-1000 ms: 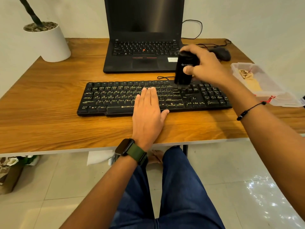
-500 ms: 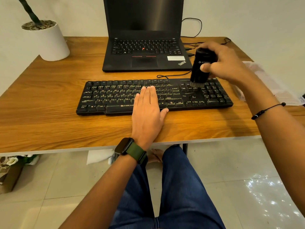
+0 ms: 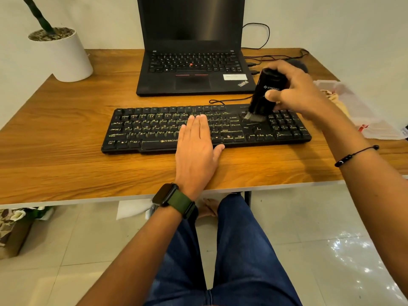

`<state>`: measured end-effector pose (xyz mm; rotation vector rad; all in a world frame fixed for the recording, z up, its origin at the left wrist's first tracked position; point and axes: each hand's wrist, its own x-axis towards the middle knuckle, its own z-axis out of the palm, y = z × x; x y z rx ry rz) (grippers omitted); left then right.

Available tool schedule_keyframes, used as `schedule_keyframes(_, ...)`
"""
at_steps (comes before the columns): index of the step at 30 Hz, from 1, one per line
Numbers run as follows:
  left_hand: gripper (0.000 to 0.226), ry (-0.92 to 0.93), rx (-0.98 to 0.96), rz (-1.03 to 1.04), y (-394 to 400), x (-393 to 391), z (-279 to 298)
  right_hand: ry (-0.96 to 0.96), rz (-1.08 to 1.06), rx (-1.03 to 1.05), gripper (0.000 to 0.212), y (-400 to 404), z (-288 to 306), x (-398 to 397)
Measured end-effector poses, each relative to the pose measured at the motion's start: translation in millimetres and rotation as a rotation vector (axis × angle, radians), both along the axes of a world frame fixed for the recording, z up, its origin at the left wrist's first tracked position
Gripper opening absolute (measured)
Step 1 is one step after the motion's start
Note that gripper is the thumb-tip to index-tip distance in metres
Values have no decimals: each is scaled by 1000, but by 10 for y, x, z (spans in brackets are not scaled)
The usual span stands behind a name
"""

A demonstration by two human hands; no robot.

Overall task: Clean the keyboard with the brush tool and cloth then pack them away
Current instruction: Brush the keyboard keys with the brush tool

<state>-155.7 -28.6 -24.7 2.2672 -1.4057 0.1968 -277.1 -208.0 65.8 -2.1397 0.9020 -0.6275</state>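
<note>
A black keyboard (image 3: pixel 154 127) lies across the wooden desk (image 3: pixel 66 155). My left hand (image 3: pixel 196 149) rests flat on its middle keys and front edge, fingers straight. My right hand (image 3: pixel 295 89) grips a black brush tool (image 3: pixel 265 93) held upright, its grey bristles touching the keys between the main block and the number pad. A beige cloth (image 3: pixel 335 100) lies in a clear plastic box (image 3: pixel 375 127) at the desk's right edge, partly hidden by my right arm.
A black laptop (image 3: pixel 192 69) stands open behind the keyboard, with cables and a dark mouse (image 3: pixel 300 65) to its right. A white plant pot (image 3: pixel 64 56) sits at the back left corner. My legs are under the desk's front edge.
My right hand carried the brush tool rightward along the keyboard and then slightly back left, bristles down on the keys. My left hand stayed flat in place.
</note>
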Motion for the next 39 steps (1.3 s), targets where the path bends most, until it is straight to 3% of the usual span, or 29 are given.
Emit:
schedule_keyframes(5, 75, -2, -5, 1, -6, 3, -7, -18, -24, -39, 52, -48, 72, -74)
schedule_keyframes(9, 75, 2, -5, -3, -6, 4, -8, 53, 91, -64, 51, 65, 23, 30)
schedule_keyframes(14, 74, 2, -15, -6, 1, 5, -7, -109, 126, 94, 48, 156, 16, 150)
schedule_keyframes(23, 75, 0, -14, -3, -8, 11, -19, 64, 38, -25, 55, -20, 93, -145)
schedule_keyframes(28, 75, 1, -17, -7, -4, 5, -17, 117, 108, -77, 52, 89, 80, -76)
schedule_keyframes(34, 75, 4, -18, -5, 5, 3, -10, -76, 163, 67, 48, 253, 10, 131)
schedule_keyframes(39, 75, 2, -15, -8, -3, 6, -17, 33, 94, 66, 55, 99, 40, -40)
